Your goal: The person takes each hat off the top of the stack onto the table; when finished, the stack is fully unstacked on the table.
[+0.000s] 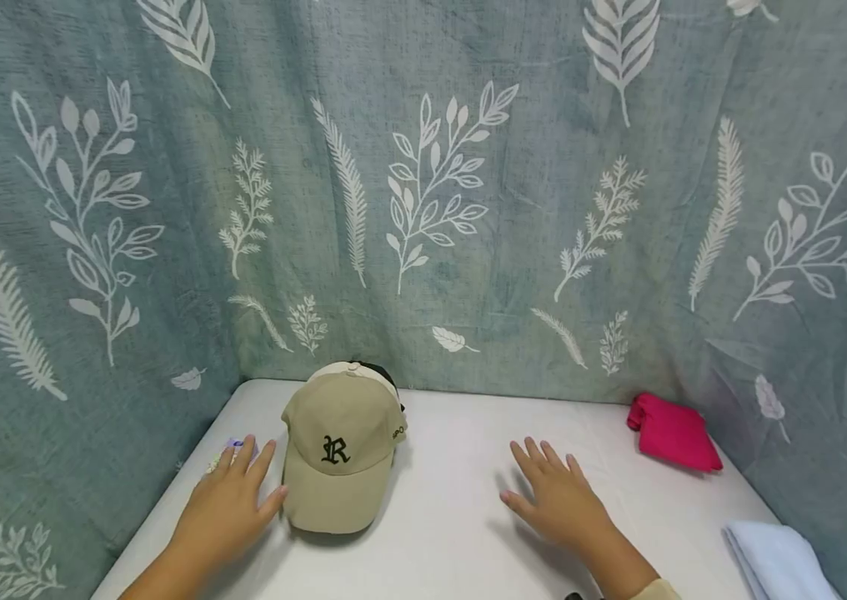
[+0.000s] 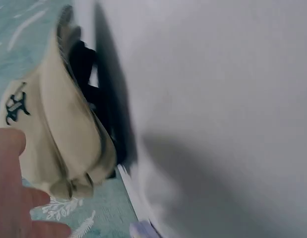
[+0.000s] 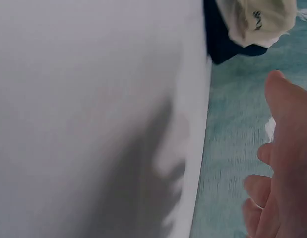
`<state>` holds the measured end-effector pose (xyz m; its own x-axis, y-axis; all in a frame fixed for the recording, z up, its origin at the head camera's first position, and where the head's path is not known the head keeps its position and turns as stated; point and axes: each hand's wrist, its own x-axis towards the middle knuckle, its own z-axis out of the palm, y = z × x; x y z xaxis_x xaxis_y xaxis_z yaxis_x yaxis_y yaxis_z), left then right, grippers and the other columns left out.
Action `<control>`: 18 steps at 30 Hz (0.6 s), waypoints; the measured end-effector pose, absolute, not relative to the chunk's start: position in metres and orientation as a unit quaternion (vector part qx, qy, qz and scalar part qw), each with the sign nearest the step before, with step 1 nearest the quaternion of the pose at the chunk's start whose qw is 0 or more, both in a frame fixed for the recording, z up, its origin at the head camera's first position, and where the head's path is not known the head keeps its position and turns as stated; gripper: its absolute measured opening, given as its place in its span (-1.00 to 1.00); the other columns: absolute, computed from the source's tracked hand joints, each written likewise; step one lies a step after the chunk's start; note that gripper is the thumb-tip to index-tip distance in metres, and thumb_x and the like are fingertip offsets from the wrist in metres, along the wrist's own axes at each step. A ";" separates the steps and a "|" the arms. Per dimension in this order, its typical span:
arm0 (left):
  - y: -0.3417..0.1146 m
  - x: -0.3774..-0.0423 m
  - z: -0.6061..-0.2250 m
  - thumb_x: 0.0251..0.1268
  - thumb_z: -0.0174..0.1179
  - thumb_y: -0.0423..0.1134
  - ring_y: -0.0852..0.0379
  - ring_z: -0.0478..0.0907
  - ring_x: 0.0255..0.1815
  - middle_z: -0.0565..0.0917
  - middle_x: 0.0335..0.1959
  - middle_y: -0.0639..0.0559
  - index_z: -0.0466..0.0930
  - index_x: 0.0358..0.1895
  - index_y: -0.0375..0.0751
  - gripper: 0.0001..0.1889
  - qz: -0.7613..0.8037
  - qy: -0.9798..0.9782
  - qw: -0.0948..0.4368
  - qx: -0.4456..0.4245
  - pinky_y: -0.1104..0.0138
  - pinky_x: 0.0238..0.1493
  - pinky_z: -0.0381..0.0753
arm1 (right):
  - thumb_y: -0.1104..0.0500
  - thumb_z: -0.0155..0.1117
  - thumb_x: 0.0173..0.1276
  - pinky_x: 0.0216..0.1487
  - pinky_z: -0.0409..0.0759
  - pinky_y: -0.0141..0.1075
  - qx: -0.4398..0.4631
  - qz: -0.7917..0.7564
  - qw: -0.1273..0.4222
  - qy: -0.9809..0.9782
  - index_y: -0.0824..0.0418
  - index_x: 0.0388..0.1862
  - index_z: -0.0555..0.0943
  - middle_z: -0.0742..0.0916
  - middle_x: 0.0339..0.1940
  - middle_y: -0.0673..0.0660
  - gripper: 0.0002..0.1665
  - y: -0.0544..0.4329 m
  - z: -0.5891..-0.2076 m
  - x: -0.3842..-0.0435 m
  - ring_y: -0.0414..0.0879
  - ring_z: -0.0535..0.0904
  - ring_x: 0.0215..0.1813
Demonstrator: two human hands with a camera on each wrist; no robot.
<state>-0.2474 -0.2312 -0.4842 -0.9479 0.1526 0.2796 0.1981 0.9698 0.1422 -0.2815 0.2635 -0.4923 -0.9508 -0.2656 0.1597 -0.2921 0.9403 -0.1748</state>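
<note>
A stack of caps sits left of centre on the white table. The top one is a khaki cap point(image 1: 344, 425) with a dark letter R on its front and its brim toward me. Behind it show the edges of a cream cap point(image 1: 335, 369) and a dark cap point(image 1: 380, 372). My left hand point(image 1: 223, 510) hovers beside the stack, fingers spread, thumb tip at the brim's left side in the head view. Over the table to the right, my right hand point(image 1: 562, 500) has its fingers spread and holds nothing; its shadow falls on the cloth.
A folded red cloth point(image 1: 674, 433) lies at the table's back right. Folded light blue fabric point(image 1: 779, 562) is at the front right edge. A small purple-and-white packet point(image 1: 242, 448) lies partly behind my left fingers. Leaf-patterned curtains point(image 1: 483, 333) enclose the white table point(image 1: 446, 533).
</note>
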 end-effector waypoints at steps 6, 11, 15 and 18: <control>-0.214 -0.246 -0.487 0.58 0.01 0.27 -0.63 0.36 0.39 0.29 0.51 -0.54 0.24 0.58 -0.32 -0.18 -0.168 -0.980 0.101 -0.039 -0.48 0.17 0.45 | -0.40 0.12 0.52 0.65 0.01 0.31 0.136 0.203 0.042 -0.969 0.06 0.68 0.26 0.37 0.65 0.26 -0.06 0.226 -0.500 -0.292 0.26 0.19 0.68; -0.208 -0.249 -0.493 0.58 0.02 0.24 -0.65 0.37 0.36 0.31 0.47 -0.59 0.19 0.59 -0.39 -0.16 -0.211 -0.975 0.069 -0.009 -0.45 0.23 0.43 | -0.49 0.06 0.50 0.64 0.14 0.23 0.123 0.261 0.031 -0.957 0.08 0.67 0.27 0.42 0.62 0.21 -0.01 0.201 -0.508 -0.298 0.24 0.26 0.65; -0.206 -0.251 -0.494 0.60 0.03 0.17 -0.60 0.37 0.39 0.36 0.41 -0.61 0.20 0.55 -0.48 -0.19 -0.254 -0.965 0.060 0.002 -0.40 0.29 0.42 | -0.37 0.19 0.51 0.48 0.41 0.22 0.098 0.317 0.039 -0.942 0.07 0.61 0.36 0.58 0.48 0.19 -0.12 0.182 -0.512 -0.304 0.21 0.48 0.50; -0.205 -0.251 -0.494 0.61 0.05 0.09 -0.58 0.37 0.41 0.40 0.37 -0.61 0.26 0.49 -0.54 -0.25 -0.286 -0.956 0.069 0.010 -0.38 0.33 0.40 | -0.15 0.31 0.53 0.32 0.59 0.15 0.096 0.359 0.054 -0.927 0.11 0.53 0.44 0.68 0.33 0.19 -0.29 0.167 -0.514 -0.310 0.16 0.64 0.33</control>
